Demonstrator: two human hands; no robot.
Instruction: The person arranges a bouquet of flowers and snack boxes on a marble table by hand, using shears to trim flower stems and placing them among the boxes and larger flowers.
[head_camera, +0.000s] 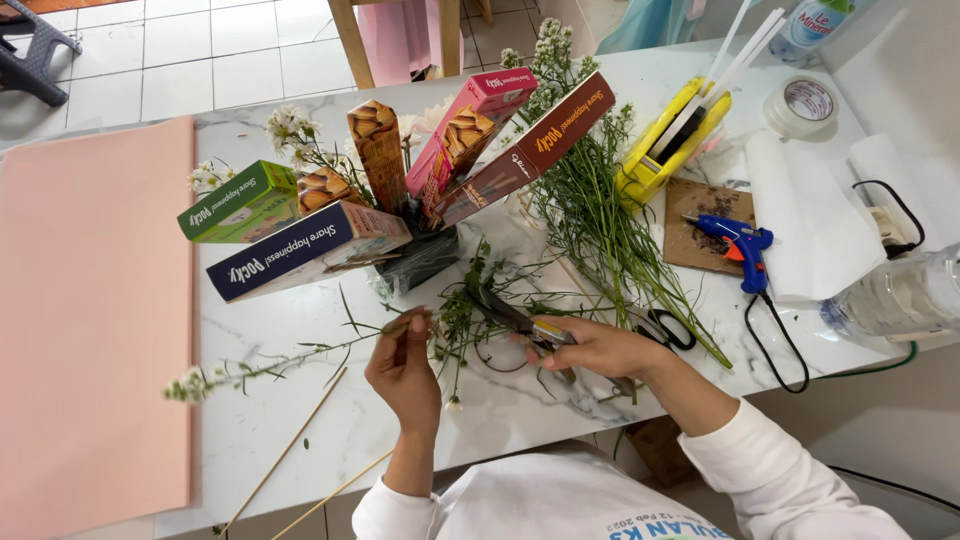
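left hand (405, 372) pinches a thin flower stem (300, 352), blossom end lying out left across the tabletop (300, 420). right hand (590, 348) is clamped on pruning shears (515, 318), blades by the stem's cut end. trimming step; next needs the blades closed squarely. forearms raised, wrists bent inward. snack-box bouquet (380, 200) sits far.

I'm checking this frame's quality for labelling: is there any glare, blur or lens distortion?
Head view: soft, even daylight with faint shadows; mild sheen on the marble table; the table edges bow from the wide lens; the left hand and right hand are sharp.
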